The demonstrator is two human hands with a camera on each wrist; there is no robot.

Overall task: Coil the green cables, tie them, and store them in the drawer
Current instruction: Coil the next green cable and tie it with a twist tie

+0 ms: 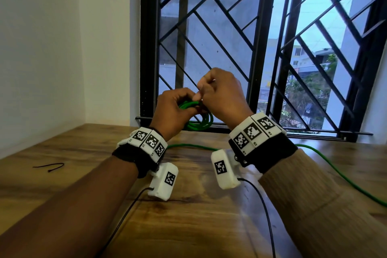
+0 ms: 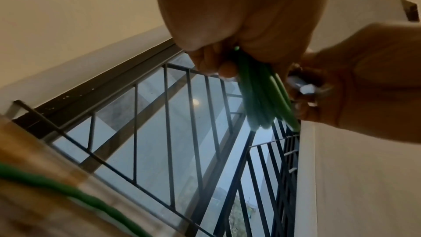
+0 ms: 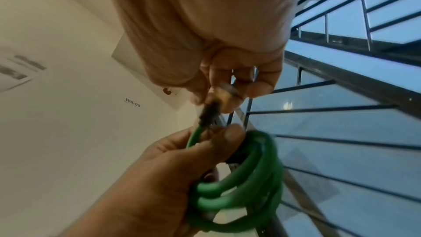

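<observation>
A coil of green cable (image 1: 199, 122) hangs above the far edge of the wooden table, in front of the window. My left hand (image 1: 185, 103) grips the coil's top with its fingers curled round the bundled strands (image 2: 262, 96). My right hand (image 1: 204, 92) sits just above and to the right, touching the left. It pinches the cable's clear connector (image 3: 227, 93), which has a black boot, between thumb and fingertips. In the right wrist view the coil's loops (image 3: 257, 177) hang below the left hand (image 3: 182, 168).
A second green cable (image 1: 339, 174) lies loose across the table (image 1: 209, 226), from behind my wrists to the right edge. A black zip tie (image 1: 50, 166) lies at the left. A barred window (image 1: 261, 48) stands close behind the hands, and a white wall is at the left.
</observation>
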